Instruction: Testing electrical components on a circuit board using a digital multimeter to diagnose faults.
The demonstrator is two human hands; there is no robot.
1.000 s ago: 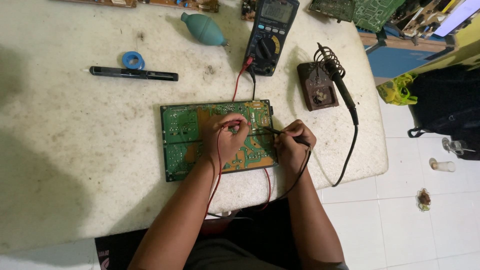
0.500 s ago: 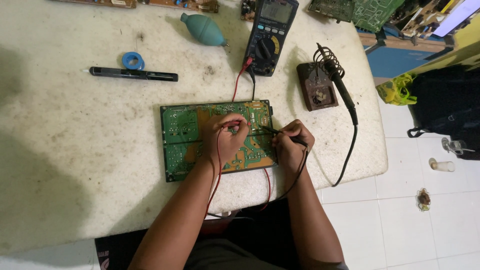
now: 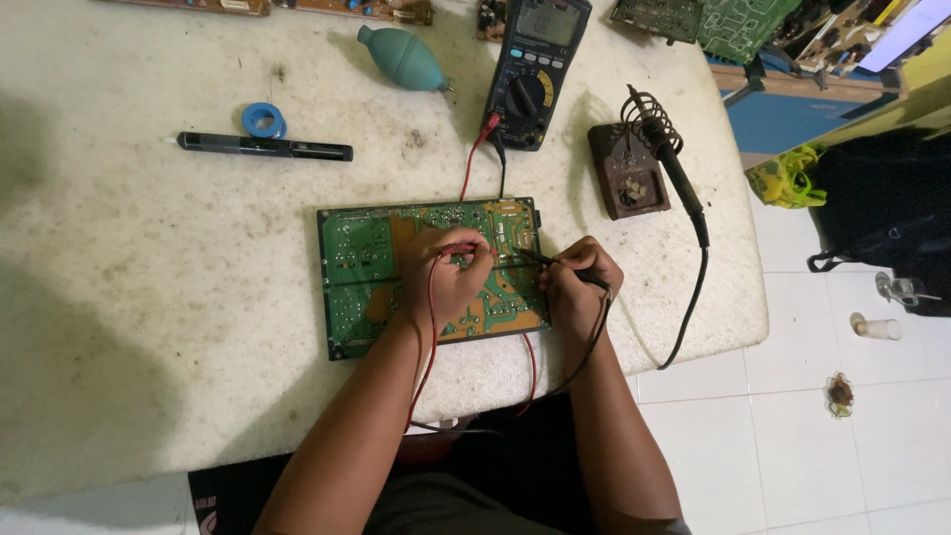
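Probes are pinched in both hands' fingers: red probe [image 3: 466, 250] in the left hand [image 3: 448, 280], black probe [image 3: 555, 267] in the right hand [image 3: 578, 287]. Neighbouring solder points on the circuit board [image 3: 362, 272] could easily get bridged if a tip is let slip.

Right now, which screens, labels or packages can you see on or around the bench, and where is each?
Multimeter screen: top centre of the table, a grey rectangle on a dark meter body, cut off by the frame edge.
Round dial: below that screen, black with a yellow marking ring.
Packages: none that I can tell; a yellow-green bag lies off the table's right edge.
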